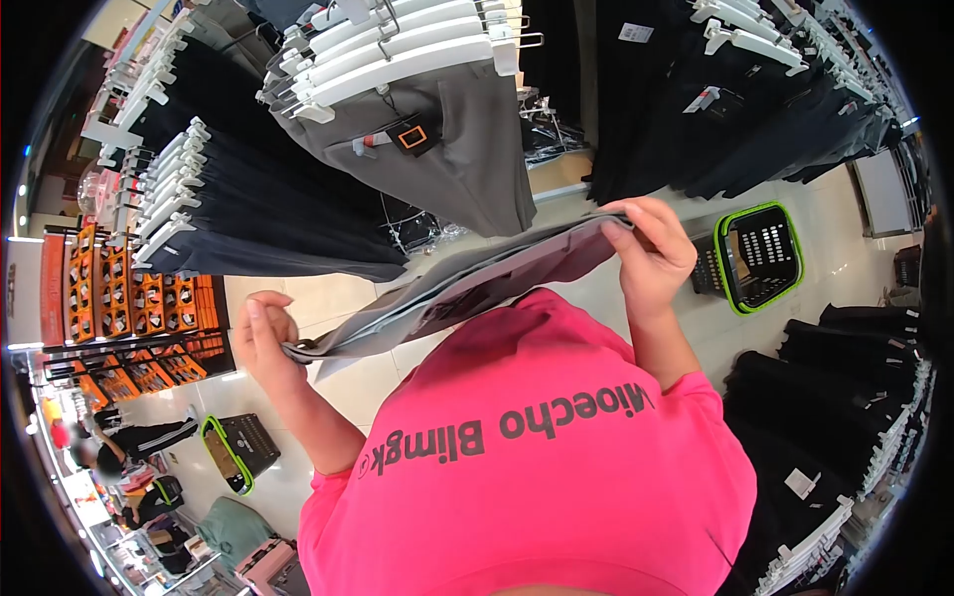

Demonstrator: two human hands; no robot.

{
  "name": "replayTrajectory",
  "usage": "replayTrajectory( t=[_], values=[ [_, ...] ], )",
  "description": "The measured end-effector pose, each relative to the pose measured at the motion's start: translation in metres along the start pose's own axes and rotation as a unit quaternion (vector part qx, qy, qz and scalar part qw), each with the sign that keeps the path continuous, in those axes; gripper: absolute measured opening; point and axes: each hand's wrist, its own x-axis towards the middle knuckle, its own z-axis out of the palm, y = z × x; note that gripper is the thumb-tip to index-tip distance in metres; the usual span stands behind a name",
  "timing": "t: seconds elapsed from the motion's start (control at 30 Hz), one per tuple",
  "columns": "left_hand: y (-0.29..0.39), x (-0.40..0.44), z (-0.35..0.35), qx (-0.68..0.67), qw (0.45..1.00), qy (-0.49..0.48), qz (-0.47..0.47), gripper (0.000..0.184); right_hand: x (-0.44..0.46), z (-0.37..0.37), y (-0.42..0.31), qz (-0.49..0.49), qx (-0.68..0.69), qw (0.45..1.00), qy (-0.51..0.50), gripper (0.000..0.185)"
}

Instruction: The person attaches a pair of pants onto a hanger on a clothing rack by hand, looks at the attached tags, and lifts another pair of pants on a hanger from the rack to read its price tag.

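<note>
left fingers [279, 312] and right fingers [668, 233] grip opposite ends of grey garment [477, 280]; best handled with even tension between them.

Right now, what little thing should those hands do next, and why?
Perhaps tilt the grey garment upward a little. The left hand is at one end and the right hand pinches the other, but it shows almost edge-on, so its broad side is hard to see.

Held garment [517, 283]: matt cloth, smooth-lkg. Far hung garment [472, 149]: matt cloth too. Hangers [427, 66], far ctr: smooth plastic. Basket [708, 266], R: perf. plastic. Flr [835, 226]: glossy smooth tile. Near tee [527, 507]: matt cloth. Tag [636, 33], far R: paper-lkg.
</note>
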Motion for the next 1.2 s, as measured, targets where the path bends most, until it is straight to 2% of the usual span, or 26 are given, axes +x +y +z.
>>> replayTrajectory(
  t=[0.1,0.2,0.23,0.27,0.33,0.37,0.4,0.47,0.5,0.53,0.6,0.63,0.67,0.73,0.77,0.8,0.9,1.03,1.13,1.2],
  values=[
    [-0.001,-0.004,0.001,0.029,0.984,-0.168,-0.043,0.049,0.002,-0.004,0.0,-0.005,-0.013,1.0,0.024,0.029],
    [0.001,-0.004,0.0,0.048,0.923,-0.368,-0.103,0.069,0.005,-0.011,0.0,-0.012,-0.01,1.0,0.022,0.027],
    [0.006,-0.005,0.0,0.045,0.904,-0.403,-0.133,0.074,0.006,-0.015,0.0,-0.022,0.004,1.0,0.006,0.028],
    [0.005,-0.007,-0.001,0.044,0.905,-0.402,-0.134,0.074,0.006,-0.019,-0.001,-0.021,0.004,1.0,0.004,0.028],
    [-0.002,-0.011,-0.006,0.007,0.881,-0.459,-0.114,0.075,0.008,-0.024,-0.007,-0.011,0.008,1.0,-0.019,0.034],
    [-0.012,-0.014,-0.012,-0.051,0.868,-0.47,-0.153,0.064,0.005,-0.022,-0.01,0.05,0.077,0.996,0.014,0.043],
    [-0.015,-0.018,-0.014,-0.053,0.87,-0.467,-0.151,0.064,0.006,-0.022,-0.016,0.048,0.078,0.996,0.01,0.043],
    [-0.017,-0.024,-0.016,-0.036,0.845,-0.513,-0.144,0.055,0.014,-0.02,-0.029,0.113,0.116,0.987,0.017,0.051],
    [-0.012,-0.024,-0.018,-0.024,0.848,-0.507,-0.153,0.042,0.016,-0.024,-0.03,0.13,0.12,0.984,-0.01,0.056],
    [-0.014,-0.024,-0.022,-0.024,0.851,-0.503,-0.151,0.042,0.018,-0.027,-0.031,0.128,0.123,0.984,-0.015,0.056],
    [-0.02,-0.026,-0.033,0.057,0.894,-0.423,-0.134,0.031,0.024,-0.033,-0.037,0.214,0.096,0.969,-0.08,0.058],
    [-0.017,-0.028,-0.03,0.052,0.91,-0.361,-0.197,0.021,0.028,-0.036,-0.038,0.266,0.099,0.952,-0.113,0.057],
    [-0.018,-0.029,-0.028,0.048,0.913,-0.355,-0.194,0.021,0.031,-0.033,-0.041,0.274,0.061,0.951,-0.131,0.047],
    [-0.024,-0.032,-0.025,0.092,0.949,-0.232,-0.191,0.018,0.033,-0.034,-0.04,0.273,0.011,0.942,-0.194,0.036],
    [-0.025,-0.032,-0.024,0.1,0.954,-0.216,-0.184,0.018,0.033,-0.03,-0.041,0.282,-0.007,0.941,-0.187,0.027],
    [-0.027,-0.03,-0.023,0.099,0.956,-0.209,-0.182,0.018,0.034,-0.028,-0.036,0.277,-0.005,0.941,-0.193,0.027],
    [-0.033,-0.024,-0.018,0.125,0.969,-0.163,-0.135,0.018,0.034,-0.018,-0.026,0.214,-0.006,0.964,-0.156,0.021],
    [-0.038,0.008,-0.009,0.093,0.987,-0.113,-0.067,0.019,0.038,-0.001,-0.014,0.158,-0.026,0.981,-0.112,0.02],
    [-0.046,0.041,-0.004,0.075,0.991,-0.107,-0.013,0.019,0.039,0.016,-0.002,0.132,-0.008,0.99,-0.043,0.018],
    [-0.051,0.065,0.004,0.053,0.991,-0.105,0.062,0.018,0.039,0.031,0.001,0.155,-0.027,0.987,0.044,0.015]
  ],
)
